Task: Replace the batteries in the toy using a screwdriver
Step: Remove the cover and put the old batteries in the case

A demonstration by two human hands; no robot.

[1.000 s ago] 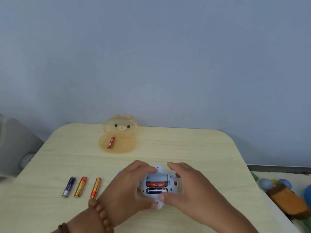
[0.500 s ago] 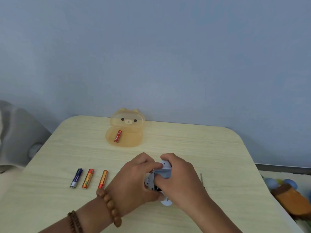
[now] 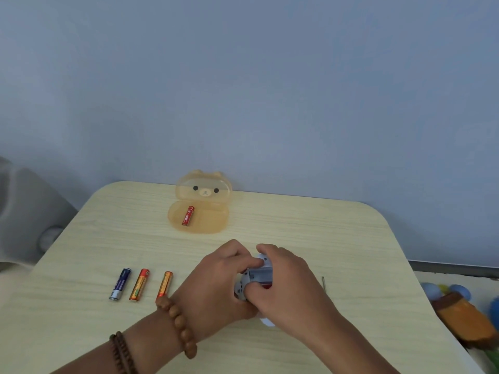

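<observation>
I see the toy point(image 3: 258, 274) near the middle of the table point(image 3: 337, 233), a little off its near edge. The left hand point(image 3: 216, 276) and the right hand point(image 3: 289, 290) both grip it with curled fingers. I judge it light, hard and smooth plastic, so I would hold its rounded sides firmly.

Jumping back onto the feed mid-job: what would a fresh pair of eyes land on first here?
The left hand and right hand grip a small white and grey plastic toy at the front middle of the pale wooden table. Left of them lies a row of three loose batteries, and at the far edge an open translucent orange bear-shaped case holds one red battery.
</observation>
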